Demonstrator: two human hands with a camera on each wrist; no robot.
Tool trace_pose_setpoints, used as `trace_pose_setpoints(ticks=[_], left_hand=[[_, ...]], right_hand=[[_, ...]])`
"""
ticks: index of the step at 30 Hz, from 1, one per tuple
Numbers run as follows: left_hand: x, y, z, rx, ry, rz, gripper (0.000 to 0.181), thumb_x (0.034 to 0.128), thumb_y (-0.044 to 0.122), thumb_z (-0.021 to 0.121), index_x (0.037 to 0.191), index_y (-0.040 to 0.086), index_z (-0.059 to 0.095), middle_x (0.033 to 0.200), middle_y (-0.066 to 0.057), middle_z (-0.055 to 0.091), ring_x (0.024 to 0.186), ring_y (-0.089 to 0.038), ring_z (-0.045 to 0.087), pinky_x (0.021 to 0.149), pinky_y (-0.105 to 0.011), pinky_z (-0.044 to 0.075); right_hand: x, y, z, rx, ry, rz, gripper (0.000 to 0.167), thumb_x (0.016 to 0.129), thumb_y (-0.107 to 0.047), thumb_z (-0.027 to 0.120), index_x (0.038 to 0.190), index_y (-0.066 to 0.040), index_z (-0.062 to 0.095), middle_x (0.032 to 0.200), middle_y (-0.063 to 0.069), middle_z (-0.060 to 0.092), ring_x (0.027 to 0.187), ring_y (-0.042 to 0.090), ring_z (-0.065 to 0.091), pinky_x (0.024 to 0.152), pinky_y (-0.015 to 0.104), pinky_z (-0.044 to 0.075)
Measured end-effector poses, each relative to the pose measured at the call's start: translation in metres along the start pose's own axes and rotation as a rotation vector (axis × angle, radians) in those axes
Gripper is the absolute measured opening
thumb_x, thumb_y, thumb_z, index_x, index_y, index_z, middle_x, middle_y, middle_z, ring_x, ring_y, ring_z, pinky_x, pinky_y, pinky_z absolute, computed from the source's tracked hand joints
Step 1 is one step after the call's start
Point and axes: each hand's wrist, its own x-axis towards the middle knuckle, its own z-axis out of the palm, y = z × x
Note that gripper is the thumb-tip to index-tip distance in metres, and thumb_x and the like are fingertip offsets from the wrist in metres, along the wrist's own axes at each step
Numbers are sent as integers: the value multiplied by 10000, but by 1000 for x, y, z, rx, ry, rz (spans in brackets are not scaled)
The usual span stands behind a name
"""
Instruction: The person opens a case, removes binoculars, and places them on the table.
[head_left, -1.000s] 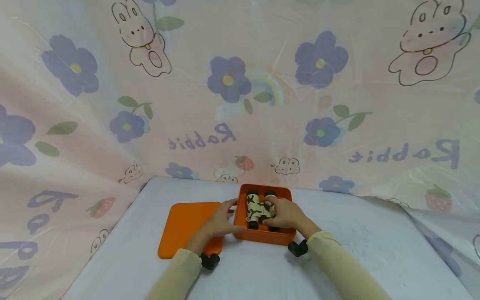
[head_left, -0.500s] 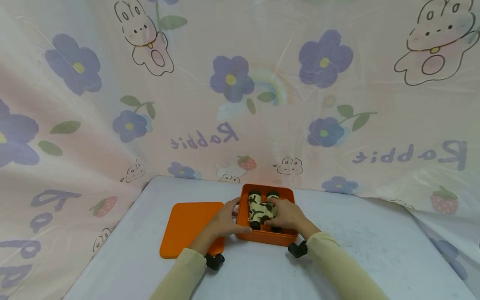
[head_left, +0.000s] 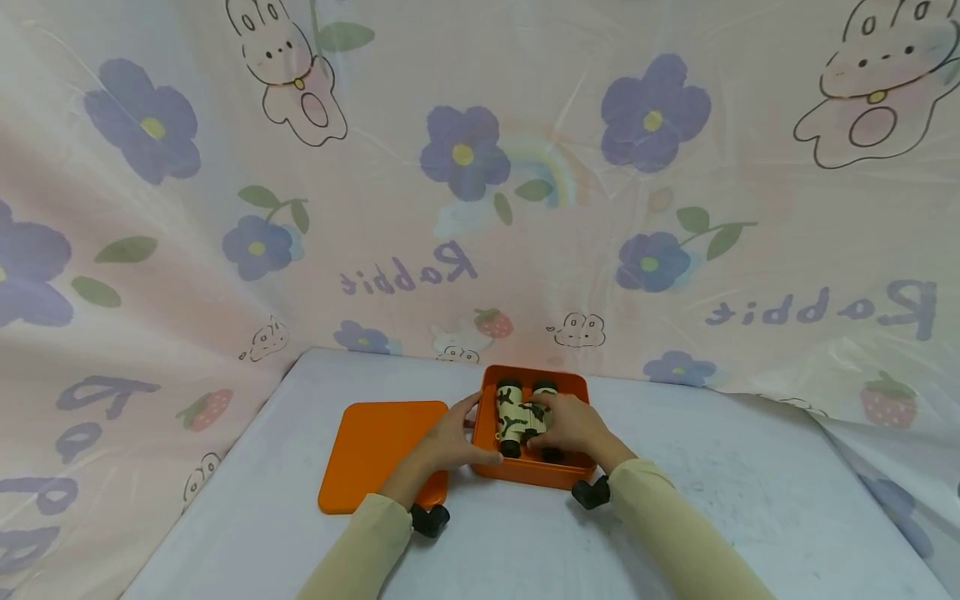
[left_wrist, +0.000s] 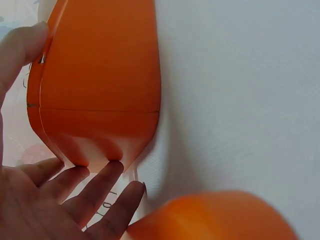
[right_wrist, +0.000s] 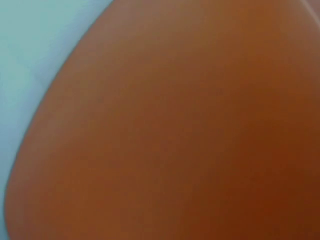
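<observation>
Camouflage-patterned binoculars (head_left: 511, 414) with black ends lie inside an open orange box (head_left: 525, 473). My right hand (head_left: 576, 427) reaches in from the right and grips their right barrel, covering much of it. At the box's near left corner, my left hand (head_left: 452, 437) holds on: the thumb is at the front rim and the fingertips touch the left side. The left wrist view shows those fingertips against the box wall (left_wrist: 95, 75). A blurred orange surface (right_wrist: 165, 130) fills most of the right wrist view, where no fingers can be seen.
A flat orange lid (head_left: 375, 454) lies on the white table (head_left: 510, 550) to the left of the box, partly under my left forearm. Behind the table hangs a curtain (head_left: 525, 250) printed with flowers and rabbits.
My left hand has shifted slightly right, its thumb farther along the box's front rim. My right hand has stayed on the binoculars, which lie in the box as before.
</observation>
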Motion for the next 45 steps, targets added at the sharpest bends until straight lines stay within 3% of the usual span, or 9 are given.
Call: trace_pose_setpoints(ticks=[8,17,26,38,41,43,45], left_hand=[[0,-1,2,-34,-1,-34,1097,621,433,881,1521,284,271,1392,-83,514,1233,-286,526,1029,-597,421],[-1,2,-1,-18,-16,-26,1121,607,451,885,1524,271,268,1352,-88,531,1172,-278,544,984,-561,470],[-2,5,-3,-23,-35,-28,1121,636,407,883,1534,228,238,1360,-117,526,1193,-300,536,996,-571,457],[-2,7,-3,-21,-63,-12,1119,667,391,873,1543,206,201,1391,-132,497,1197,-307,538,1017,-560,450],[-2,7,-3,-17,-65,-17,1121,669,399,871,1544,210,196,1395,-131,493,1204,-308,534,1020,-566,445],[-2,6,-3,-10,-60,-17,1126,665,411,871,1544,214,195,1401,-128,487,1205,-309,533,1014,-566,449],[-1,4,-3,-9,-58,-14,1134,660,418,872,1545,222,192,1403,-122,485,1204,-306,532,1006,-558,457]], right_hand=[[-1,-1,-1,47,5,23,756,618,-456,879,1294,-238,621,1239,29,662,1042,209,631,885,480,543],[1,1,-2,63,15,-7,755,610,-467,880,1286,-244,630,1233,34,669,1067,214,630,890,472,543],[0,1,-3,75,19,-24,757,616,-450,881,1296,-239,624,1234,41,669,992,183,640,839,446,564],[-6,-2,-9,73,6,-22,759,634,-466,868,1317,-261,607,1260,27,655,1071,194,624,912,472,538],[-8,-4,-12,70,5,-22,766,636,-474,865,1324,-264,601,1249,23,662,938,140,626,858,426,559],[-9,-6,-14,76,5,-20,771,636,-471,865,1331,-274,594,1214,14,678,762,104,580,760,358,563],[-11,-8,-17,91,-5,-22,781,646,-458,863,1349,-272,577,1015,50,732,586,95,474,591,293,504]])
